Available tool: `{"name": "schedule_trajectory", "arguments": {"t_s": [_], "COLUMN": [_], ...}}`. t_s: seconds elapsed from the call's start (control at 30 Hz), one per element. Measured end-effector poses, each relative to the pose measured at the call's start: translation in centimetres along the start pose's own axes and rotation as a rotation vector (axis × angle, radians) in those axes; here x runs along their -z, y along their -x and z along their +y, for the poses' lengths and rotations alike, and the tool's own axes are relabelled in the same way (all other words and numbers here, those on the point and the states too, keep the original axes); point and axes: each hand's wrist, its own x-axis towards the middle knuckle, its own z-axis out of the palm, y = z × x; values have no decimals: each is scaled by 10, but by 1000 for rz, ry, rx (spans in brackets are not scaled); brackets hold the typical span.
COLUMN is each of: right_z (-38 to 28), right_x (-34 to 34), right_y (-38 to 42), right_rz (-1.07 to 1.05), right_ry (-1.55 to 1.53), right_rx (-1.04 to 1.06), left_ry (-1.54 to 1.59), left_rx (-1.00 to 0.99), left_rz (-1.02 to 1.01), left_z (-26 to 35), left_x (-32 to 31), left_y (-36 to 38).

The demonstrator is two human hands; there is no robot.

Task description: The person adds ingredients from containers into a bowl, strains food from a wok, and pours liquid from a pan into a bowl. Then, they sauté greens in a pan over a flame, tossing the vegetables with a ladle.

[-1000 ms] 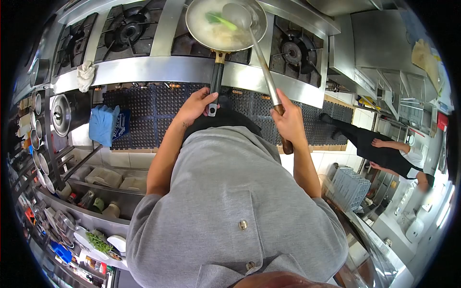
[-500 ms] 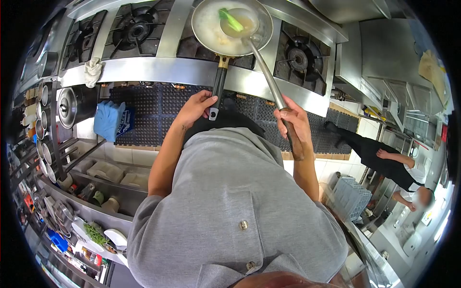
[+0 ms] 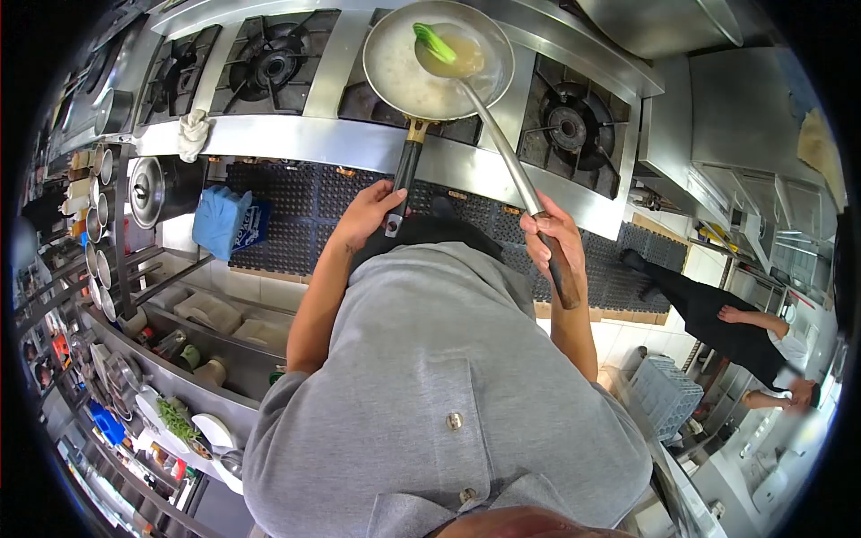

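A frying pan (image 3: 390,85) with whitish liquid in it sits over a burner at the top centre. My left hand (image 3: 369,213) is closed round the end of its black handle. In my right hand (image 3: 554,238) is the dark grip of a long metal ladle (image 3: 504,148), held with bent fingers. The ladle's bowl lies inside the pan, with liquid and a green leafy vegetable (image 3: 434,43) in it.
Gas burners (image 3: 568,128) flank the pan on both sides. A cloth (image 3: 193,134) hangs on the stove's front rail. At the left are a lidded pot (image 3: 148,191) and a blue bag (image 3: 221,222). Another person (image 3: 708,309) stands at the right.
The vegetable sits slightly further left in the ladle's bowl. The whole stove scene has shifted a little to the right in view. The other person's raised arm has moved.
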Motion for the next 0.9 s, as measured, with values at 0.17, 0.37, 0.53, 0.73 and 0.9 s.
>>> {"name": "schedule_trajectory", "arguments": {"t_s": [0.17,0.37,0.53,0.73,0.9], "right_z": [6,12,11,-15,-28], "right_x": [21,32,36,20,4], "right_y": [-5,-13,-22,-20,-11], "right_rz": [-163,-239,-324,-167,-19], "right_ry": [-295,-396,-471,129,627], "right_rx": [-70,-123,-160,-114,-67], "left_ry": [-30,13,25,62,69], "left_rx": [9,29,-1,18,22], "left_rz": [41,87,142,180,199], "left_z": [5,1,5,4,5], "left_x": [-7,-13,-22,-26,-31], "left_y": [4,1,6,6,8]}}
